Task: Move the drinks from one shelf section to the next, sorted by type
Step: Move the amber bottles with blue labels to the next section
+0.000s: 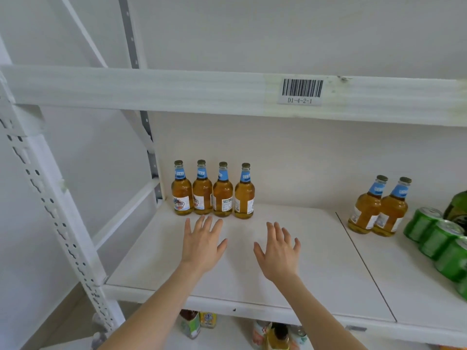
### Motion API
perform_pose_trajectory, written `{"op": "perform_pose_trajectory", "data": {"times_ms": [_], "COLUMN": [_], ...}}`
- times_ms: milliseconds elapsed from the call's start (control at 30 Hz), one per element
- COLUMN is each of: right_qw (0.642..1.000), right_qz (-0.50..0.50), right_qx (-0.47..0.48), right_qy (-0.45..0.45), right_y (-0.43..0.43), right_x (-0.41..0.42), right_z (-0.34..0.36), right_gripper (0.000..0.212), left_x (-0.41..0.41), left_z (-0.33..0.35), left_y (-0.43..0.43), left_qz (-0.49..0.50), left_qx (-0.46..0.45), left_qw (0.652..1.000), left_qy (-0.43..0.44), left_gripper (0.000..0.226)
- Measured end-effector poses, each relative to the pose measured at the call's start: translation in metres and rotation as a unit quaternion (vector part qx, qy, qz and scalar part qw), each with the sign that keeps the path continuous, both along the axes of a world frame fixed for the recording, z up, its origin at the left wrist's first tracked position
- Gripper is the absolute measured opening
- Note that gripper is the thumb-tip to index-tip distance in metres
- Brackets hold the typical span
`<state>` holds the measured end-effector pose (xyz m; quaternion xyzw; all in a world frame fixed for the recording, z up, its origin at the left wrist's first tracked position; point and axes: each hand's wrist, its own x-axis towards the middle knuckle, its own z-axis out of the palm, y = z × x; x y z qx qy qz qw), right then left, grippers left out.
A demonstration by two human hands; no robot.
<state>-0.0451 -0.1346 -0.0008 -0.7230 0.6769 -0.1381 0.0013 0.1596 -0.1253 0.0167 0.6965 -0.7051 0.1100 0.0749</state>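
Both hands hang empty over the left section of the shelf [290, 279]. The left hand [202, 245] is just in front of the row of amber bottles [213, 195] and the right hand [278, 251] is beside it, nearer the middle of the board. The fingers of each are straight and spread apart, gripping nothing, and I cannot tell whether the palms touch the board. Four amber bottles with blue neck labels stand upright, shoulder to shoulder, hard against the back wall in the left corner. That looks deliberate, since it keeps one type in a tidy line and leaves the front of the section free for other kinds. Across the seam [364, 263], on the right section, two matching bottles [379, 210] stand touching each other, and I take them to be next to cross. Beyond them sit the green cans [439, 238], at least three, with perhaps a fourth cut off by the edge of view. A single dark green bottle [457, 208] stands behind the cans. By my reckoning the amber lot is two-thirds moved, and the cans and green bottle are not yet started.
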Motion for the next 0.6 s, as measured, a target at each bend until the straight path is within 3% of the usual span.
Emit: {"op": "perform_pose_trajectory", "data": {"times_ms": [600], "right_qw": [0.997], "right_qz": [-0.006], "right_qx": [-0.051], "right_qy": [-0.050], "right_y": [-0.156], "right_x": [0.046], "right_z": [0.017], "right_gripper": [0.069], "left_x": [0.027], "left_z": [0.022], "left_y": [-0.157], "left_qz": [-0.047], "left_qx": [-0.113], "left_qw": [0.986], "left_qy": [0.117], "left_gripper": [0.066]}}
